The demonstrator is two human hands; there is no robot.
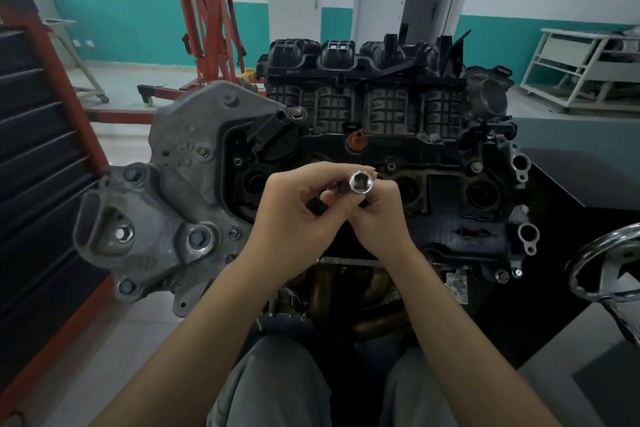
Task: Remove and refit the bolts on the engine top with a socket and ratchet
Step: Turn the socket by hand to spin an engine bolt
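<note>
Both hands meet above the black engine top cover (pixel 446 163). My left hand (pixel 294 215) is closed around the black handle of the ratchet (pixel 317 206), most of which is hidden in the palm. My right hand (pixel 377 208) pinches the chrome socket (pixel 361 182), whose hexagonal opening faces up toward me at the ratchet's head. Several small bolts sit along the cover's edge, one of them a bolt (pixel 477 167) at the right. A larger bolt (pixel 297 112) stands near the black oil cap (pixel 277 142).
A grey cast bracket (pixel 180 184) juts out on the engine's left. The black intake manifold (pixel 363 80) rises behind. A red tool cabinet (pixel 41 156) stands at the left, a red engine hoist (pixel 207 21) behind, a chrome handwheel (pixel 609 263) at the right. My knees are below.
</note>
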